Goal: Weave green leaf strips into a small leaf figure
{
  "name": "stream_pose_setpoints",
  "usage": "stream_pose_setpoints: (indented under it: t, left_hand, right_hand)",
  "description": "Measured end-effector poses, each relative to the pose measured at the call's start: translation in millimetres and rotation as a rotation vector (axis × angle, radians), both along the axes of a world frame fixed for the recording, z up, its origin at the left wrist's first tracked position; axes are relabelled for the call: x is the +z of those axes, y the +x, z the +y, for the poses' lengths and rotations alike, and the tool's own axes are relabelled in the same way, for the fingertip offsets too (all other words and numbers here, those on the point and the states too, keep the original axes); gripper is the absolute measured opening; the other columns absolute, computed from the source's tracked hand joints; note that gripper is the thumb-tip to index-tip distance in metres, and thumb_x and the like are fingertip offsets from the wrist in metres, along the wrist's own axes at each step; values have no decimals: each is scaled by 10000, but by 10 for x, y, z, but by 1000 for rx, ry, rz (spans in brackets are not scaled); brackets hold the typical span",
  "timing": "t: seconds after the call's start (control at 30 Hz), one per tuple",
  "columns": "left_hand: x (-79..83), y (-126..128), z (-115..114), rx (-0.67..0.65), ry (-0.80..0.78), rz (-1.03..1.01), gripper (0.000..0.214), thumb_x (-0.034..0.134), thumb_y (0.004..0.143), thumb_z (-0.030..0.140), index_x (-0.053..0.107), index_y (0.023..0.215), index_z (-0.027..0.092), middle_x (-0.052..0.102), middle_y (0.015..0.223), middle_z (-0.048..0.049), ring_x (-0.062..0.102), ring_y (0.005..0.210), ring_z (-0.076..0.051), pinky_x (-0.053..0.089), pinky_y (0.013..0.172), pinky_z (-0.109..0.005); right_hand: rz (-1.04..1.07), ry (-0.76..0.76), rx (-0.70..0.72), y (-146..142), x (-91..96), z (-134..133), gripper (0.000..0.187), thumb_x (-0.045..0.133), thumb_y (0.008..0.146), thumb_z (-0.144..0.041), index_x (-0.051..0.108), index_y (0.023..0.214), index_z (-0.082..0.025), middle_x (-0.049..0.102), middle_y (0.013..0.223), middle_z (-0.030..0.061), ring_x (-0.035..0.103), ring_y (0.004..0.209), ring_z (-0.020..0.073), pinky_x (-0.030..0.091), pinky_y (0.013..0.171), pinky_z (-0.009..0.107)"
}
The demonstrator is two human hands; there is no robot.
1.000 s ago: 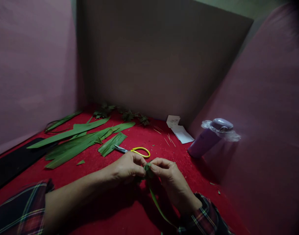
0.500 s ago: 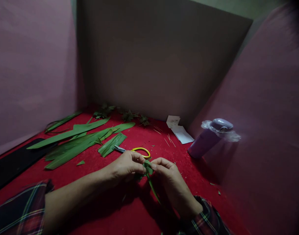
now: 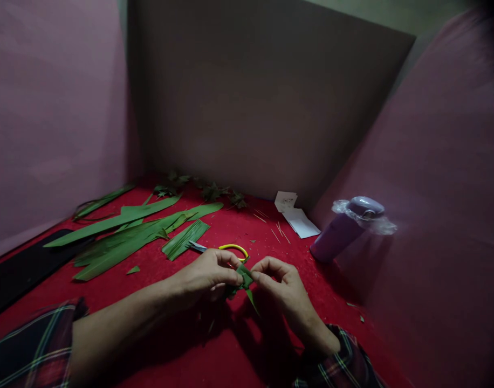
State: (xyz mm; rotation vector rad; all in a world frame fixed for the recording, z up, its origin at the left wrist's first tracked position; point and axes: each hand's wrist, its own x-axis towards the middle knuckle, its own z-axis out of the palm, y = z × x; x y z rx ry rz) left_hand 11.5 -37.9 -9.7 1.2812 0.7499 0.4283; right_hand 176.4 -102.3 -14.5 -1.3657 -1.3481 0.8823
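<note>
Between my two hands is a small folded piece of green leaf [image 3: 244, 274], with a pointed strip end hanging down from it. My left hand [image 3: 212, 271] pinches its left side between thumb and fingers. On the other side, the thumb and forefinger of my right hand [image 3: 280, 280] pinch its right edge. Just beyond my left hand lie scissors [image 3: 235, 247] with yellow handles, partly hidden behind the fingers. Their blades rest against a cut piece of ribbed leaf [image 3: 185, 238].
Long green leaves [image 3: 129, 245] spread over the red cloth [image 3: 158, 345] at left, beside a black flat object [image 3: 24, 269]. Leafy sprigs [image 3: 212, 191], thin sticks [image 3: 280, 231] and white papers [image 3: 301, 222] lie farther back. A purple bottle [image 3: 338, 237] stands tilted in view at right.
The folded leaf has turned and looks flatter between my fingers. Its hanging strip appears much shorter than before. My right hand has shifted slightly; the surroundings stay put.
</note>
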Motion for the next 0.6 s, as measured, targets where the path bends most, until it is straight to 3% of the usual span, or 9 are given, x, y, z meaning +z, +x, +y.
stream_pose_setpoints:
  t: [0.37,0.6]
  left_hand:
    - [-63,-34,44,-118,56,-93,249,675,687,349,559,786,152,556,572,44,455,348,-43,293,340,-148]
    - [-70,-22,30,-43,39,-53,185,654,688,286,553,763,151,552,534,43,427,312,-46,292,320,-152]
  right_hand:
    - [-67,27,9,30,24,-20,126,601,731,-243,616,647,-149,600,641,8,512,643,143,401,644,270]
    - [-101,56,24,5,51,-21,119,596,744,-242,623,670,-153,604,659,10,528,666,148,409,654,275]
